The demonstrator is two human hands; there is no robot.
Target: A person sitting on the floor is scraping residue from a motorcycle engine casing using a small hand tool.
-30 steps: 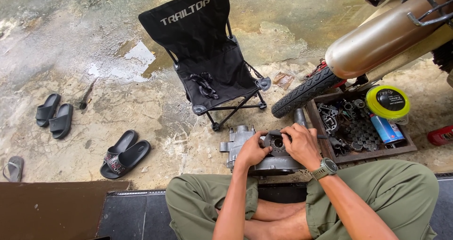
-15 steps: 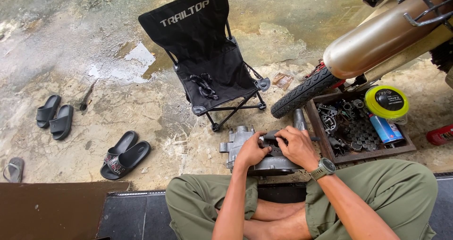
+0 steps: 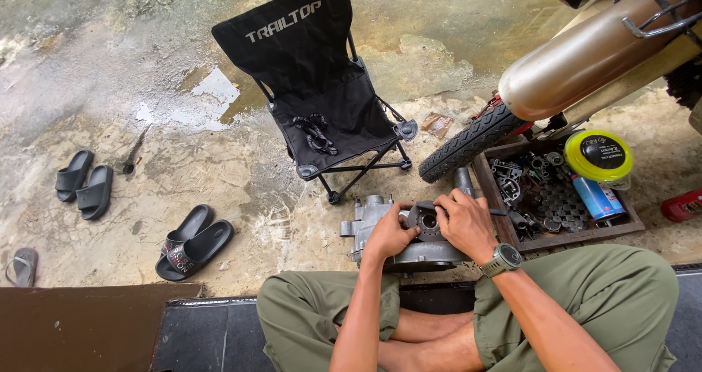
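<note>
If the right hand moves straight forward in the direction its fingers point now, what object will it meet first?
The right hand rests on the grey engine casing, fingers pointing forward and slightly left. Past the casing lies bare concrete, then probably the black folding chair, its lower frame first; depth is uncertain.

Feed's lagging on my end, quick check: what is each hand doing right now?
Left hand: closed on the left side of the grey engine casing, steadying it.
Right hand: fingers curled over the casing's dark round part; whether it grips cannot be told.
</note>
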